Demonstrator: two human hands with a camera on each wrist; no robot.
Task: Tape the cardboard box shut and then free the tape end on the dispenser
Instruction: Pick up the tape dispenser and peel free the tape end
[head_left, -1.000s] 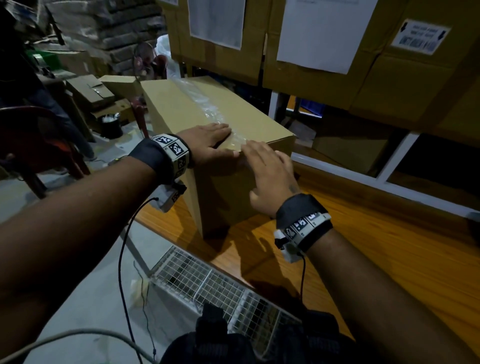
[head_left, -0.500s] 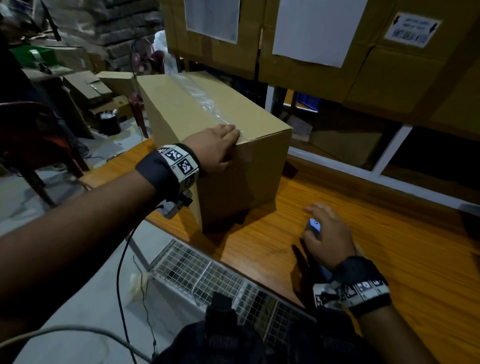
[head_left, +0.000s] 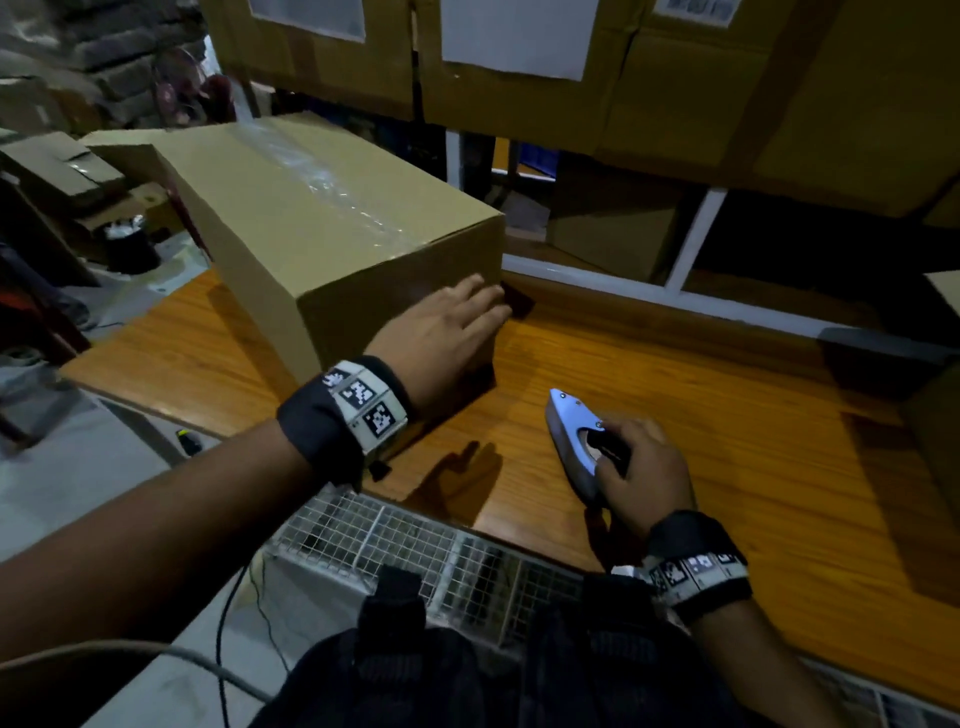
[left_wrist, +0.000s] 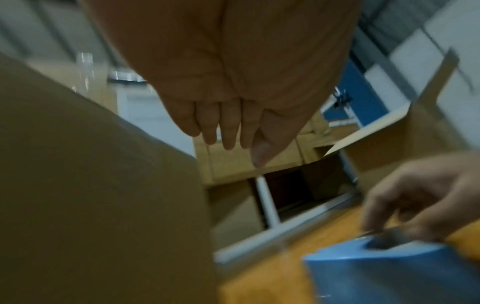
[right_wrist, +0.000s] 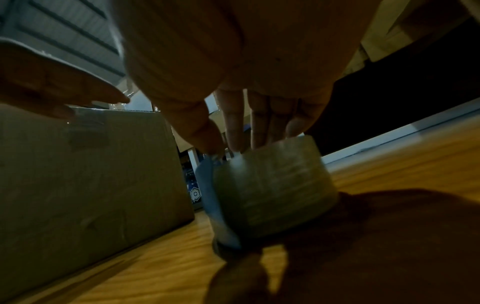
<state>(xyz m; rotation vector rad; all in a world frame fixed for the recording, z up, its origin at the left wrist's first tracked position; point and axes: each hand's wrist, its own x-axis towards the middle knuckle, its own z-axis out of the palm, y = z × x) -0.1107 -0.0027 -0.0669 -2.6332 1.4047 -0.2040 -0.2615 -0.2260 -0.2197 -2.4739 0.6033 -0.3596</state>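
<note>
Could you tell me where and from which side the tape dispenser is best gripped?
By its slotted handle, from above: the tape dispenser stands on the wooden table, handle up, roll below; the right hand already grips there.

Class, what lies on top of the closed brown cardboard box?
A strip of clear tape runs along the brown cardboard box top, over its seam. Nothing else lies there. The contents are hidden.

Tape end on dispenser (head_left: 576, 441) hidden; left wrist view motion-blurred.
</note>
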